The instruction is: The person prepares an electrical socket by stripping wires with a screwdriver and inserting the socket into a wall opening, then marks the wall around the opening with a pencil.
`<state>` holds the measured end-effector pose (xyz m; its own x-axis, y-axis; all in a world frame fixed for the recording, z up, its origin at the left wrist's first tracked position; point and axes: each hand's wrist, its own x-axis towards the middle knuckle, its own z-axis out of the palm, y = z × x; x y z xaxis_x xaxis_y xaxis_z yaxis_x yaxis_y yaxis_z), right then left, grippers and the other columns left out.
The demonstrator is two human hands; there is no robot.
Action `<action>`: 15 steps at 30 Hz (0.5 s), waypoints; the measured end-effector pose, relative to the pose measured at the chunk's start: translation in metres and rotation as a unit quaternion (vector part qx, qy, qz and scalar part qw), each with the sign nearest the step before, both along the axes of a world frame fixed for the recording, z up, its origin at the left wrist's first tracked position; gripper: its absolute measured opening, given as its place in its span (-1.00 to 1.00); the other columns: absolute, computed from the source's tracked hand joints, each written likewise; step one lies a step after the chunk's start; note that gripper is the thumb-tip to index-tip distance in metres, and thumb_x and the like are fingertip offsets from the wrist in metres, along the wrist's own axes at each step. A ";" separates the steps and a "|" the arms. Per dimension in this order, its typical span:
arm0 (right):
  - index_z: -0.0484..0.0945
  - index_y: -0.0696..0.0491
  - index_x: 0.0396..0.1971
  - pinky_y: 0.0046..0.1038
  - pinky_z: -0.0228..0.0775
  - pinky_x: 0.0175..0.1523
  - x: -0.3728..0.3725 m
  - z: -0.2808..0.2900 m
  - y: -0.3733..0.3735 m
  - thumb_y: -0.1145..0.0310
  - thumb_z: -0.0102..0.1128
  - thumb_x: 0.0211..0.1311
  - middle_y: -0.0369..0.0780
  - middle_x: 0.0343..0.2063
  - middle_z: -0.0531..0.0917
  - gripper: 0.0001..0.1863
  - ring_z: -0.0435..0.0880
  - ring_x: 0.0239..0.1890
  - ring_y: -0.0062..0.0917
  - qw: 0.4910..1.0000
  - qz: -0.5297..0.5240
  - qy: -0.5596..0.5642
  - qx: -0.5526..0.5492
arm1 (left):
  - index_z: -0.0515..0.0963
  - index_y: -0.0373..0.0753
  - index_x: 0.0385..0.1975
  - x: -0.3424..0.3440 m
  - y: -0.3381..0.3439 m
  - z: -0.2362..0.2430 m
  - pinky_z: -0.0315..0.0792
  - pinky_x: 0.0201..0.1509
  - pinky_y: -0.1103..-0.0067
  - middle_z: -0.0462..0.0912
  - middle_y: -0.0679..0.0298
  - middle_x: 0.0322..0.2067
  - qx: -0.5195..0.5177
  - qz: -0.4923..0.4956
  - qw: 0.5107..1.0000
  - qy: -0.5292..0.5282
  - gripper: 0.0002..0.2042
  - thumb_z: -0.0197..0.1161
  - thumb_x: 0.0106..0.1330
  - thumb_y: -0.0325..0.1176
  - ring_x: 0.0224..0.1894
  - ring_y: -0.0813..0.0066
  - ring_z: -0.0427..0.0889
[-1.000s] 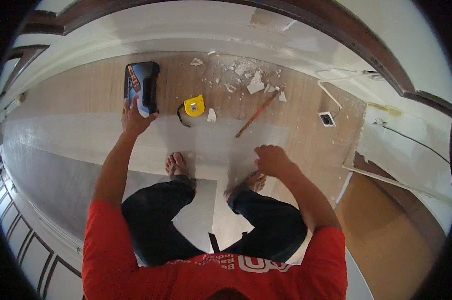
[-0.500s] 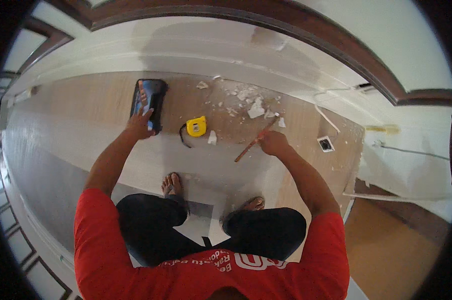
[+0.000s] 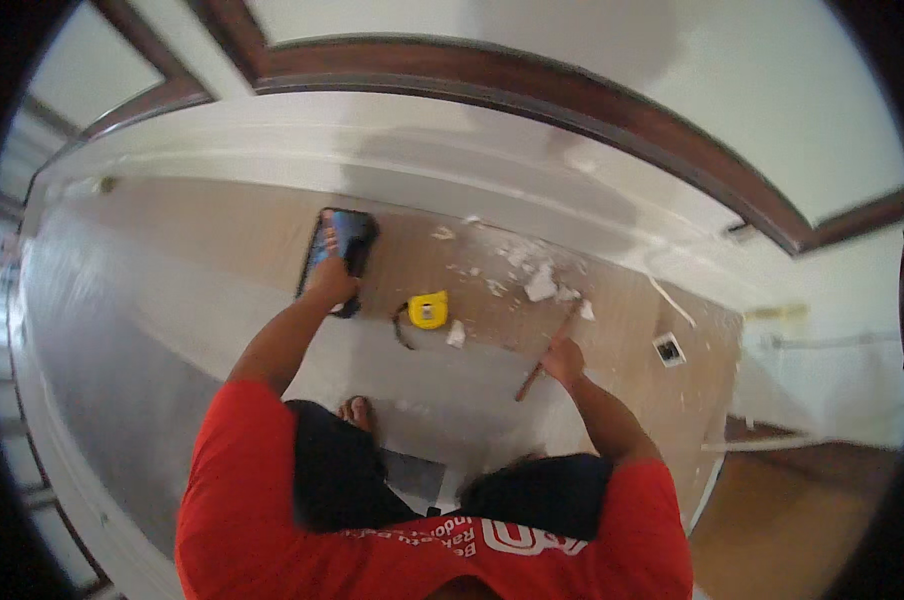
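A dark case with a bluish, shiny top lies on the floor near the wall, left of centre. My left hand rests on its near part, with the fingers stretched forward over it and blurred. Closed around a thin reddish-brown stick, my right hand holds it slanted low over the floor. The stick's far end comes close to some white broken pieces. Between my hands sits a yellow tape measure with a dark strap. A small white chip lies beside it.
White crumbs and flakes are scattered along the foot of the wall. A square floor socket sits at the right, near a thin white strip. Dark brown wood trim crosses the wall. My foot is on the floor.
The whole view has shifted, so the floor things appear lower and farther right. My left hand stays at the case. My right hand still holds the stick, now tilted more steeply.
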<state>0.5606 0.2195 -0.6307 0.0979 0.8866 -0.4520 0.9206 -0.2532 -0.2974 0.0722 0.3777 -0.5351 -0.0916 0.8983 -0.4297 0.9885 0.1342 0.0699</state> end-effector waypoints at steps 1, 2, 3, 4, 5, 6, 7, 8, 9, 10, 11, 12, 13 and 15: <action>0.68 0.03 -0.42 -0.11 0.51 -0.07 0.004 -0.006 -0.006 0.13 0.23 -0.01 -0.03 -0.33 0.69 -0.72 0.67 -0.19 -0.10 0.997 0.065 -0.009 0.050 | 0.62 -0.44 -0.21 -0.010 0.000 -0.027 0.55 -0.01 0.21 0.66 -0.16 -0.19 0.050 -0.011 0.999 -0.020 -0.47 0.38 0.12 0.01 -0.07 -0.04 0.66; 0.67 0.05 -0.40 -0.08 0.50 -0.08 0.022 -0.025 -0.014 0.05 0.20 -0.04 0.01 -0.30 0.67 -0.64 0.66 -0.21 -0.05 0.999 0.039 -0.025 -0.003 | 0.65 -0.37 -0.29 0.012 0.001 -0.020 0.56 0.00 0.25 0.68 -0.12 -0.21 0.054 -0.024 0.998 -0.019 -0.52 0.39 0.10 0.02 -0.09 0.03 0.69; 0.67 0.07 -0.39 -0.07 0.50 -0.10 0.029 -0.038 -0.026 0.01 0.19 -0.06 0.03 -0.28 0.67 -0.59 0.66 -0.20 -0.05 0.998 0.036 -0.010 0.047 | 0.66 -0.33 -0.30 0.003 0.002 -0.031 0.55 -0.01 0.24 0.69 -0.08 -0.23 0.049 -0.058 0.995 -0.060 -0.58 0.38 0.14 -0.02 -0.10 0.04 0.69; 0.68 0.08 -0.39 -0.10 0.51 -0.09 0.018 -0.028 -0.019 0.04 0.20 -0.03 0.01 -0.25 0.68 -0.61 0.67 -0.19 -0.05 1.000 0.009 0.007 -0.015 | 0.66 -0.29 -0.29 -0.006 -0.002 -0.033 0.54 -0.02 0.24 0.69 -0.05 -0.24 0.060 -0.111 0.992 0.008 -0.62 0.38 0.16 -0.05 -0.11 0.04 0.69; 0.68 0.12 -0.37 -0.11 0.53 -0.08 -0.011 0.012 -0.003 0.14 0.24 -0.02 0.02 -0.24 0.68 -0.65 0.68 -0.17 -0.07 0.996 -0.075 0.004 -0.039 | 0.66 -0.27 -0.27 -0.018 -0.014 -0.024 0.54 0.01 0.25 0.70 -0.02 -0.22 0.118 -0.075 0.990 0.012 -0.64 0.41 0.14 -0.09 -0.11 0.02 0.68; 0.67 0.15 -0.35 -0.11 0.53 -0.07 -0.014 0.026 -0.002 0.18 0.27 -0.03 0.04 -0.23 0.68 -0.66 0.68 -0.16 -0.06 0.996 -0.067 0.016 -0.049 | 0.64 -0.30 -0.21 -0.013 -0.018 -0.011 0.53 0.02 0.25 0.69 -0.03 -0.21 0.113 -0.057 0.992 -0.007 -0.62 0.43 0.13 -0.13 -0.09 0.02 0.67; 0.66 0.18 -0.33 -0.11 0.54 -0.06 -0.012 0.031 -0.003 0.22 0.30 -0.04 0.05 -0.22 0.67 -0.66 0.68 -0.15 -0.05 0.996 -0.057 0.033 -0.058 | 0.63 -0.33 -0.14 -0.005 -0.017 -0.003 0.53 0.03 0.25 0.68 -0.04 -0.21 0.108 -0.037 0.993 -0.020 -0.59 0.45 0.13 -0.17 -0.07 0.02 0.66; 0.66 0.19 -0.33 -0.11 0.54 -0.05 -0.014 0.027 -0.006 0.22 0.32 -0.05 0.07 -0.23 0.67 -0.65 0.68 -0.15 -0.04 0.996 -0.072 0.032 -0.048 | 0.62 -0.33 -0.12 -0.001 -0.010 0.001 0.53 0.03 0.24 0.67 -0.04 -0.20 0.091 -0.047 0.995 0.003 -0.58 0.45 0.13 -0.16 -0.07 0.01 0.66; 0.65 0.19 -0.33 -0.12 0.53 -0.05 -0.013 0.023 -0.008 0.22 0.34 -0.07 0.08 -0.23 0.67 -0.64 0.68 -0.14 -0.04 0.995 -0.084 0.031 -0.039 | 0.61 -0.32 -0.10 0.004 -0.005 0.002 0.53 0.04 0.24 0.67 -0.03 -0.18 0.074 -0.054 0.995 0.027 -0.57 0.45 0.13 -0.15 -0.07 0.01 0.66; 0.64 0.20 -0.33 -0.12 0.53 -0.04 -0.012 0.019 -0.010 0.22 0.36 -0.09 0.09 -0.23 0.67 -0.63 0.68 -0.14 -0.04 0.995 -0.094 0.030 -0.030 | 0.61 -0.32 -0.08 0.009 -0.001 0.001 0.53 0.04 0.24 0.67 -0.03 -0.17 0.058 -0.058 0.995 0.051 -0.55 0.46 0.12 -0.14 -0.06 0.00 0.66; 0.64 0.20 -0.34 -0.12 0.53 -0.04 -0.014 0.014 -0.009 0.20 0.34 -0.05 0.10 -0.23 0.66 -0.63 0.67 -0.14 -0.03 0.995 -0.091 0.026 -0.037 | 0.60 -0.32 -0.08 0.009 0.001 0.000 0.53 0.04 0.23 0.66 -0.04 -0.17 0.063 -0.064 0.995 0.044 -0.54 0.46 0.11 -0.15 -0.07 -0.02 0.67; 0.63 0.21 -0.35 -0.11 0.53 -0.03 -0.015 0.008 -0.008 0.19 0.32 -0.01 0.10 -0.22 0.66 -0.64 0.67 -0.13 -0.02 0.995 -0.086 0.022 -0.044 | 0.59 -0.32 -0.07 0.010 0.003 -0.003 0.53 0.04 0.23 0.66 -0.05 -0.16 0.069 -0.068 0.995 0.037 -0.53 0.47 0.10 -0.15 -0.08 -0.03 0.67; 0.63 0.21 -0.36 -0.11 0.52 -0.02 -0.014 0.004 -0.009 0.17 0.29 0.03 0.10 -0.21 0.66 -0.64 0.67 -0.13 -0.01 0.995 -0.081 0.017 -0.050 | 0.59 -0.32 -0.07 0.013 0.004 -0.007 0.53 0.04 0.22 0.65 -0.05 -0.16 0.074 -0.072 0.994 0.030 -0.52 0.48 0.08 -0.15 -0.08 -0.05 0.67; 0.63 0.22 -0.36 -0.10 0.51 0.00 -0.003 0.000 -0.003 0.16 0.22 0.10 0.12 -0.22 0.66 -0.63 0.66 -0.12 0.00 0.998 -0.036 0.005 -0.043 | 0.61 -0.31 -0.18 0.027 0.002 -0.009 0.56 0.00 0.22 0.67 -0.07 -0.22 0.088 -0.072 0.993 0.030 -0.67 0.38 0.14 -0.24 -0.11 -0.06 0.68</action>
